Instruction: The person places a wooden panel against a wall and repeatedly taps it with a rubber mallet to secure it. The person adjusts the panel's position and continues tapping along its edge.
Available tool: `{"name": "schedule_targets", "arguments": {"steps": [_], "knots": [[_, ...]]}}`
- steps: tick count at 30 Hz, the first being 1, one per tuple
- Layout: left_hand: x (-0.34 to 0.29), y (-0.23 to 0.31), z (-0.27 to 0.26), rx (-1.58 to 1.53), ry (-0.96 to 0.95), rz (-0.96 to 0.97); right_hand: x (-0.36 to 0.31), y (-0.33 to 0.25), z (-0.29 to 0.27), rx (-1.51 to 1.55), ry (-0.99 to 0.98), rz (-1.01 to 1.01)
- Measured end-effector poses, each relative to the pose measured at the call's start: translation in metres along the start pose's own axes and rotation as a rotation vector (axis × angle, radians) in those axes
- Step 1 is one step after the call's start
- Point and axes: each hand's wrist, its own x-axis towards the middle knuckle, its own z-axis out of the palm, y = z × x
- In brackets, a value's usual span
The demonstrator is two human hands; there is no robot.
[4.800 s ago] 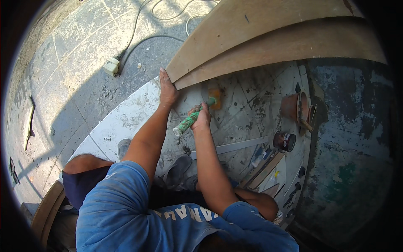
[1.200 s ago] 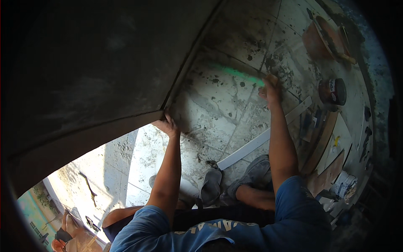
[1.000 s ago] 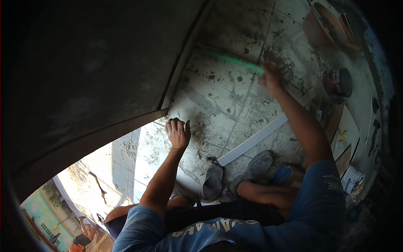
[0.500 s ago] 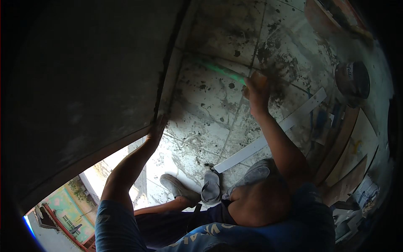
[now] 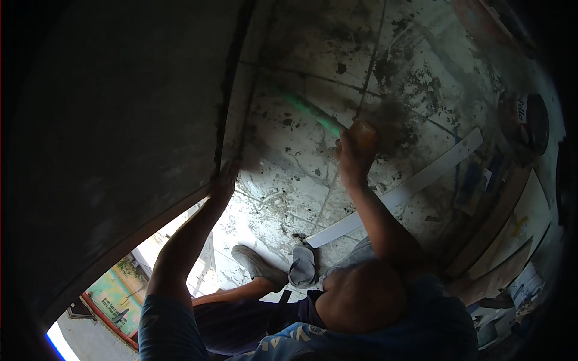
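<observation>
A large dark grey panel (image 5: 120, 108) fills the left side, with a black-stained edge facing me. My left hand (image 5: 223, 178) is closed at the panel's near corner, its fingertips dim and blurred against the edge. In the middle, my right hand (image 5: 354, 161) grips the orange-brown handle of what looks like a handsaw (image 5: 319, 118). Its long, narrow green blade points to the upper left, toward the panel's edge. The far end of the blade fades into shadow, so I cannot tell whether it touches the panel.
A pale flat strip (image 5: 397, 194) lies diagonally across the stained tile floor (image 5: 301, 162). At right stand a dark round tub (image 5: 525, 124) and some leaning boards (image 5: 512, 222). Near my feet is a loose grey slipper (image 5: 303, 266). A reddish object (image 5: 484, 21) sits at the far right.
My right hand and the handsaw have shifted left and toward me. My left hand stays at the panel's corner. The view has turned slightly.
</observation>
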Motion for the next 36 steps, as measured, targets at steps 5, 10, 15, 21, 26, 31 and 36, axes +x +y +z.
{"name": "schedule_targets", "arguments": {"steps": [5, 10, 15, 21, 26, 31, 36], "knots": [[-0.027, 0.015, 0.035, -0.143, 0.042, -0.083, -0.010, -0.001, 0.028, 0.076, -0.117, 0.103], [0.001, -0.012, -0.017, 0.157, 0.031, 0.032, 0.013, 0.031, 0.006, -0.224, 0.016, -0.175], [-0.020, -0.004, 0.008, -0.023, 0.133, -0.087, -0.006, 0.002, 0.018, 0.010, -0.040, 0.025], [0.002, -0.037, -0.049, 0.021, -0.078, 0.130, 0.016, 0.029, 0.005, -0.220, -0.028, -0.208], [-0.012, -0.024, -0.030, 0.026, -0.094, 0.156, 0.006, 0.003, 0.010, -0.049, -0.040, -0.055], [-0.011, -0.020, -0.024, 0.069, -0.041, 0.122, 0.014, 0.019, 0.013, -0.137, -0.023, -0.101], [-0.014, -0.022, -0.029, -0.019, 0.022, 0.037, 0.010, 0.018, 0.014, -0.062, -0.064, 0.000]]}}
